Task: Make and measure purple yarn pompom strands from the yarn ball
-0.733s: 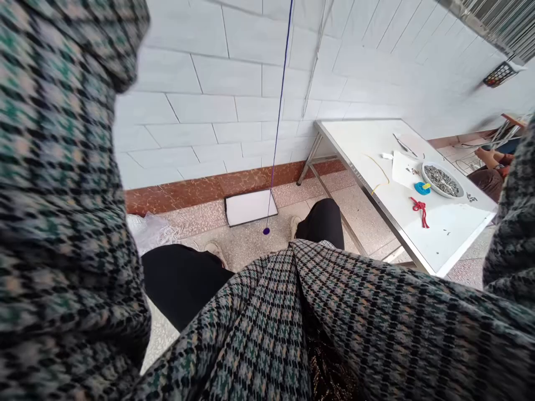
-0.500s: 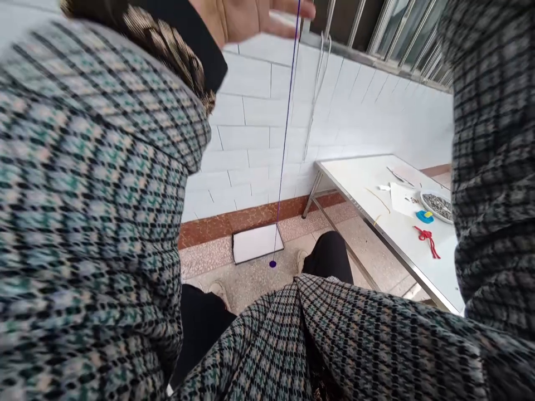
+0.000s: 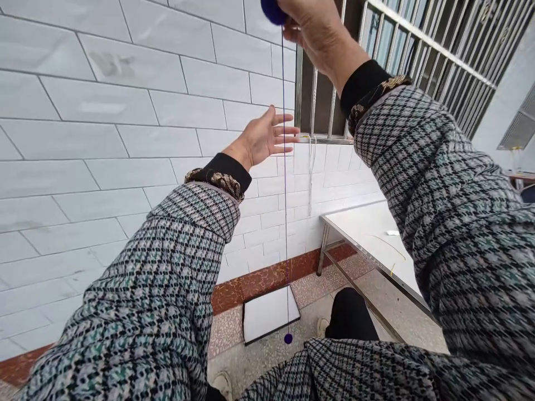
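We grip a deep-purple ball [image 3: 274, 11] in our right hand [image 3: 315, 28]; a thin, straight purple thread [image 3: 286, 223] runs down to a small round bob [image 3: 288, 338]; our left hand [image 3: 264, 138] splays its fingers.

The top edge crops the right hand [image 3: 311, 27] and upper purple ball [image 3: 272, 11], while the right sleeve [image 3: 451, 200] hides some tabletop [image 3: 355, 224].

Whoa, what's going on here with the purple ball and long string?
A person's right hand holds a purple ball up high, partly out of the picture. A thin purple string hangs from there to a small purple blob, seen against the floor beside a white panel. The left hand is open, with the string passing in front of its fingers; I can't tell whether they touch.
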A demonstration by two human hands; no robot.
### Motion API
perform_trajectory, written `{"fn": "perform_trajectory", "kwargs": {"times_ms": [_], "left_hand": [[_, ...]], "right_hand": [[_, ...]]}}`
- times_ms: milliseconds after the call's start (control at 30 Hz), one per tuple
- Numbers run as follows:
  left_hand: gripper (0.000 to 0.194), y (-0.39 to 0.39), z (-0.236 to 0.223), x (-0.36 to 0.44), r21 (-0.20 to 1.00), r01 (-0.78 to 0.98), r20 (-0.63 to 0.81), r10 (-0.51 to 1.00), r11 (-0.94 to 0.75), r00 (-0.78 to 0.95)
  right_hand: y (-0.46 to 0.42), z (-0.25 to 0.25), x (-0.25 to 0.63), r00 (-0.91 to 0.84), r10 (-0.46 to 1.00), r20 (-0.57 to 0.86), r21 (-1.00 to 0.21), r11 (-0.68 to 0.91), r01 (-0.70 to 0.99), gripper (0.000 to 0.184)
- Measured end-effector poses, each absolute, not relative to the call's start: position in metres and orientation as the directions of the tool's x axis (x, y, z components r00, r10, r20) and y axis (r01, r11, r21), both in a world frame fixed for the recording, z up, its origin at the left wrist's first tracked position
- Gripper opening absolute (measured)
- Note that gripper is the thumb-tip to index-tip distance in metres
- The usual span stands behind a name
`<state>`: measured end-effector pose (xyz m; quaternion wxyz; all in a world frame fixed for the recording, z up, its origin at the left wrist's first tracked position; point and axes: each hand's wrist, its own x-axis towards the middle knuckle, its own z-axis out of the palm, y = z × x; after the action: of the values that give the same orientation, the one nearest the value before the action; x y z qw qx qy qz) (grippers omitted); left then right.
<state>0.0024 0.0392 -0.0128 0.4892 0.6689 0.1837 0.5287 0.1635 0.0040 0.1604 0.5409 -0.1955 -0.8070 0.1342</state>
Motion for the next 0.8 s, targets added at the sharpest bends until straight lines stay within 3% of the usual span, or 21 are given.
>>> {"fn": "perform_trajectory", "kwargs": {"times_ms": [67, 300, 533, 700, 800], "left_hand": [[0.066, 0.041, -0.012, 0.003, 0.839, -0.288, 0.542, 0.756, -0.462, 0.367], [0.059, 0.036, -0.003, 0.006, 0.823, -0.300, 0.560, 0.778, -0.482, 0.285], [0.045, 0.035, 0.009, 0.005, 0.693, -0.393, 0.668, 0.744, -0.605, 0.032], [0.046, 0.021, 0.021, 0.007, 0.666, -0.383, 0.699, 0.714, -0.640, 0.022], [0.040, 0.015, 0.029, 0.008, 0.667, -0.376, 0.706, 0.707, -0.643, 0.043]], "right_hand": [[0.008, 0.151, 0.155, -0.288, 0.390, 0.875, -0.379, 0.920, 0.094, 0.035], [-0.004, 0.134, 0.151, -0.275, 0.429, 0.861, -0.427, 0.902, 0.070, 0.036], [-0.008, 0.130, 0.149, -0.269, 0.484, 0.833, -0.486, 0.872, 0.062, 0.027], [-0.014, 0.124, 0.140, -0.279, 0.526, 0.804, -0.539, 0.842, 0.032, 0.012], [-0.019, 0.118, 0.138, -0.308, 0.556, 0.772, -0.575, 0.818, 0.037, 0.013]]}}
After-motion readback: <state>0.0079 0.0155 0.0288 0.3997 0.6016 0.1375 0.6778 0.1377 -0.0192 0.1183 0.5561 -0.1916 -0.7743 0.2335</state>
